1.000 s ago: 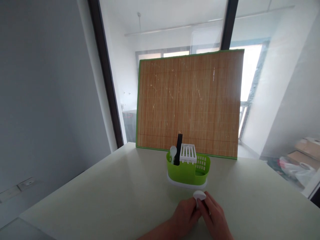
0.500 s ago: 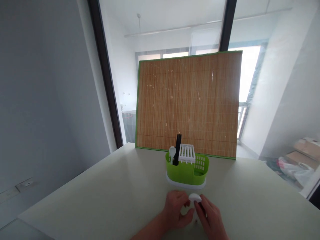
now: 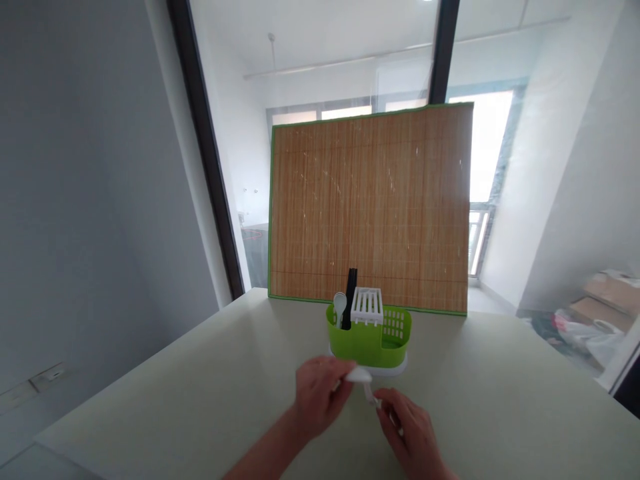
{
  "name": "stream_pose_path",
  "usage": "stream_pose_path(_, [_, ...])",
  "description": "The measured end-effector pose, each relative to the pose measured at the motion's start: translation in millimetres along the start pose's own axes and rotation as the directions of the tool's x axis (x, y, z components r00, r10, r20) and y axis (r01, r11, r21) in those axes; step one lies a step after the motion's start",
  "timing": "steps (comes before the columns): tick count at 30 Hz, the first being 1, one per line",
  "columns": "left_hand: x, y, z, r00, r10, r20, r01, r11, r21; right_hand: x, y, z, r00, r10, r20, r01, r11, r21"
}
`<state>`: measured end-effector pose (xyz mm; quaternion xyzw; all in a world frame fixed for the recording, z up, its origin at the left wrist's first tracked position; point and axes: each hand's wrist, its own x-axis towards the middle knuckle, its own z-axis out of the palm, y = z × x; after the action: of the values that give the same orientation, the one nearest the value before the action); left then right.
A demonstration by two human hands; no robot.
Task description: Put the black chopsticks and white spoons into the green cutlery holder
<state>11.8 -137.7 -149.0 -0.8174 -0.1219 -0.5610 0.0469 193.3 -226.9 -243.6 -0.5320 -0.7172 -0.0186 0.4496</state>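
Note:
Between my two hands is a white, smooth object with a broad rounded end and a thin stem, its exact kind unclear. The fingers of my left hand pinch the broad end, which lies nearly level. At the stem's lower end, my right hand has its fingertips closed on it. Just beyond both hands stands a green cutlery caddy on a white base. White spoons and black chopsticks stand upright in its left part. A white slatted rack tops its middle.
The caddy and hands are over a pale table. Behind it, a bamboo mat with green edging leans upright before a glass partition with dark frames. Cardboard boxes and plastic bags lie off to the right.
My left hand has moved left and up and now grips the broad end of the white object. The object has tilted; my right hand has shifted to its stem. The view has turned slightly.

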Motion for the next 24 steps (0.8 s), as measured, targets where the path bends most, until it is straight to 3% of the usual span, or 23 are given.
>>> stream_pose_path(3, [42,-29,-24.8,0.970,-0.111,-0.218,0.147,0.976,0.158,0,2,0,1.000,0.009,-0.001,-0.009,1.000,-0.017])
stream_pose_path(5, [70,-51,-29.6,0.951,-0.168,-0.261,0.219,0.959,0.181,-1,4,0,1.000,0.008,0.002,-0.008,1.000,-0.025])
stream_pose_path(9, [100,-91,-6.4,0.957,-0.273,-0.092,0.287,0.932,0.220,0,6,1,0.999,-0.021,0.030,0.022,0.999,-0.038])
stream_pose_path(12, [99,-109,21.7,0.947,-0.303,0.103,0.263,0.921,0.288,1,8,0,0.998,-0.032,0.045,0.034,0.998,-0.046])
stream_pose_path(15, [89,-120,42.6,0.903,-0.343,0.257,0.245,0.905,0.348,2,11,-2,0.999,-0.012,0.045,0.015,0.999,-0.052])
stream_pose_path(18, [78,-126,54.2,0.852,-0.399,0.340,0.252,0.881,0.401,2,13,-4,0.998,0.016,0.053,-0.013,0.998,-0.058])
stream_pose_path(24, [60,-133,67.9,0.797,-0.443,0.410,0.257,0.864,0.433,2,13,-1,0.997,0.031,0.076,-0.026,0.998,-0.065])
